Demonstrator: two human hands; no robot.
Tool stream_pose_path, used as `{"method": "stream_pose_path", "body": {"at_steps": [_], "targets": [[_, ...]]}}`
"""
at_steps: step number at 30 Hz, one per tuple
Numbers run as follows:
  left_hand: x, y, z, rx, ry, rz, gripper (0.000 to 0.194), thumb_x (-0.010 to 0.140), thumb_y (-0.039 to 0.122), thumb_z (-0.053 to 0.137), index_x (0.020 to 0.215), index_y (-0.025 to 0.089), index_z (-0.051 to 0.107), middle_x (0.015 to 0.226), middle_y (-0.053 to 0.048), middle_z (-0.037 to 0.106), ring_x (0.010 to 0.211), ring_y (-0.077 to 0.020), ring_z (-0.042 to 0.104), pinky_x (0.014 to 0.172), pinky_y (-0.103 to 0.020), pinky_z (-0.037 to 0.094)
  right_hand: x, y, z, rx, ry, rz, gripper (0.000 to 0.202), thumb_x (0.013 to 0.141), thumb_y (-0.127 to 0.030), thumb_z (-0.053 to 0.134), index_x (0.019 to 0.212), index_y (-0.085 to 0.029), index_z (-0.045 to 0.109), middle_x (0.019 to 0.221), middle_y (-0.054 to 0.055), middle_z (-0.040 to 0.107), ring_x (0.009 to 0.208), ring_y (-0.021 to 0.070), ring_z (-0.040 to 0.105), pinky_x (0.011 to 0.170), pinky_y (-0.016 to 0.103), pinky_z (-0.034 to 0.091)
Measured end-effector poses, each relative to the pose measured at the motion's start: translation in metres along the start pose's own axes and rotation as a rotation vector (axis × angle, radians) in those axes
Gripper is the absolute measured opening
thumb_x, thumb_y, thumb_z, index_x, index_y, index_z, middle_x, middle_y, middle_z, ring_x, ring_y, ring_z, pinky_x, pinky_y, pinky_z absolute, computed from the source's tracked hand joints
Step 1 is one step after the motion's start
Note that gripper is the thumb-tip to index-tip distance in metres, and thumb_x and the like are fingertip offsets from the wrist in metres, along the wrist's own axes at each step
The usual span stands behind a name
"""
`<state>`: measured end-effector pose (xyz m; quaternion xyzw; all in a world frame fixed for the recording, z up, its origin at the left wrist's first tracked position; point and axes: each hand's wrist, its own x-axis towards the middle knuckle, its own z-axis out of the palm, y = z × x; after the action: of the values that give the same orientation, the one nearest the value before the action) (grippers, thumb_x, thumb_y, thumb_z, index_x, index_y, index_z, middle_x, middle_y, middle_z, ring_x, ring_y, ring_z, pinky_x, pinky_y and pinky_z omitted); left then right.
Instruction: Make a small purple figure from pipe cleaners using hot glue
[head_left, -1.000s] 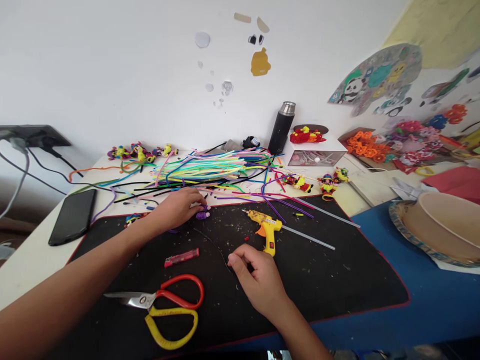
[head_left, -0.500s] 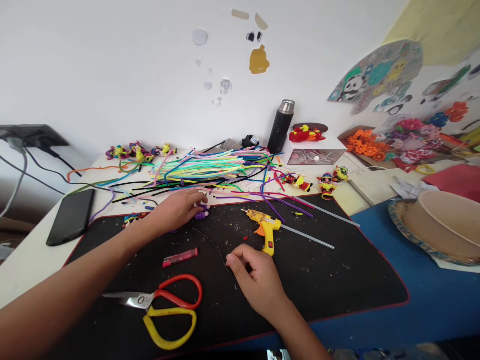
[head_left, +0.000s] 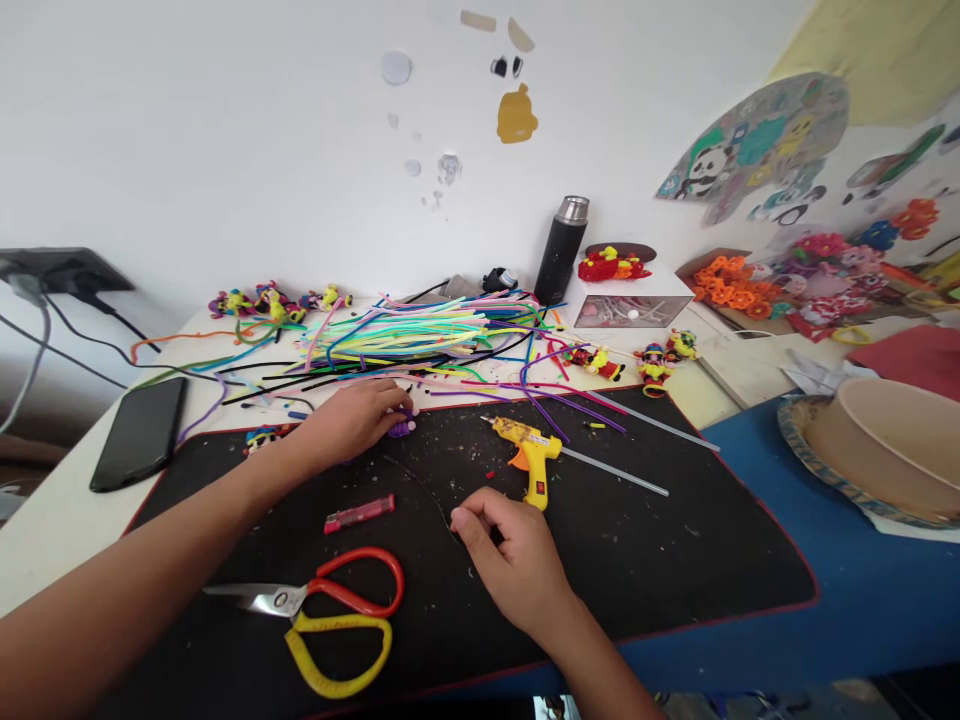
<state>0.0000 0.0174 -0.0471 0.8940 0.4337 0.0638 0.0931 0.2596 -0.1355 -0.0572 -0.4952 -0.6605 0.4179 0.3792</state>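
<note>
Head view: black mat (head_left: 660,560) covers the worktop. Left hand (head_left: 352,420), fingers curled together, touches a purple piece (head_left: 403,428) at the mat's far edge. Right hand (head_left: 514,560) pinches a black wire (head_left: 424,488) between fingertips.

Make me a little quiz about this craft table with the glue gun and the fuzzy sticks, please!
1. True or false: the yellow glue gun lies on the black mat.
2. Which hand touches the small purple piece? A) left hand B) right hand C) neither
3. What colours are the two handles of the scissors?

Key
1. True. It lies beyond the right hand, not touched.
2. A. The left hand's fingers rest on the piece at the mat's far edge; the right hand pinches a thin black wire.
3. One red, one yellow.
</note>
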Motion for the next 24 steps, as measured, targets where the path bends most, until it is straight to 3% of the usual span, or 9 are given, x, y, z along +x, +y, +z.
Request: {"method": "stream_pose_path", "body": {"at_steps": [16, 24], "targets": [[-0.0006, -0.0025, 0.0052, -0.088, 0.027, -0.049, 0.028, 0.099, 0.034, 0.049, 0.103, 0.024, 0.075, 0.105, -0.009, 0.077, 0.1, -0.0281, 0.07, 0.089, -0.038, 0.052, -0.0001, -0.0019, -0.0004, 0.0, -0.008, 0.004, 0.032, 0.104, -0.04, 0.054, 0.081, -0.021, 0.065, 0.062, -0.003, 0.054, 0.058, 0.0126, 0.053, 0.057, 0.025, 0.036], [-0.0057, -0.0041, -0.0011, -0.136, 0.004, -0.134, 0.037, 0.098, 0.04, 0.047, 0.114, 0.022, 0.075, 0.117, -0.012, 0.079, 0.108, -0.0308, 0.072, 0.094, -0.041, 0.054, -0.0004, -0.0008, 0.0003, 0.002, -0.001, 0.019, 0.032, 0.104, -0.04, 0.054, 0.08, -0.021, 0.065, 0.063, -0.003, 0.055, 0.058, 0.0129, 0.052, 0.057, 0.026, 0.036]]}}
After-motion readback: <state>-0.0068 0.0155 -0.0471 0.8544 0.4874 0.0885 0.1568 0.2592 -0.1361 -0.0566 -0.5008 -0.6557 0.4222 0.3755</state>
